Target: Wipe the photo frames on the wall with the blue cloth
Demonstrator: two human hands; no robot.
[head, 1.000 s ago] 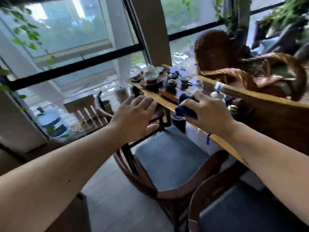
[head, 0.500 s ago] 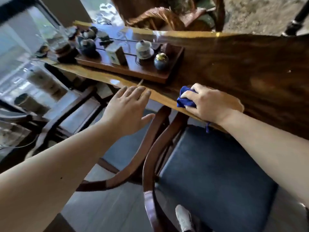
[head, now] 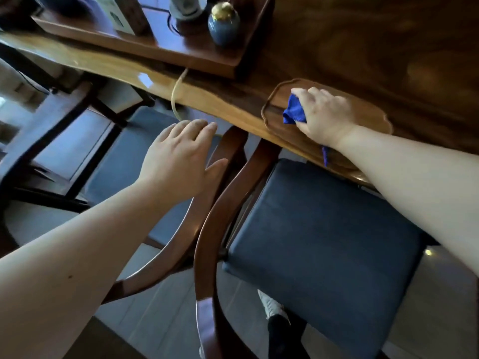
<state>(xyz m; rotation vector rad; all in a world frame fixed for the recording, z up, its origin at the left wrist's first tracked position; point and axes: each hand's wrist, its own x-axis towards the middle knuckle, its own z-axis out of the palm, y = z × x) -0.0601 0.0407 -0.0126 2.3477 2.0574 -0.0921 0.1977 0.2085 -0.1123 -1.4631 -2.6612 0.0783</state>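
Dim, cool daylight from upper left. Glare patch on table [head: 145,80] edge. Left side motion-blurred; wide-angle bending at edges. Forearms overexposed; chair seat [head: 324,229] dark.

right hand [head: 325,112] gripping blue cloth [head: 294,111], wooden tray [head: 368,117]

A bright blue cloth [head: 294,112] lay against a dark brown wood-grained table [head: 388,47]; the chair seat [head: 324,224] was navy.
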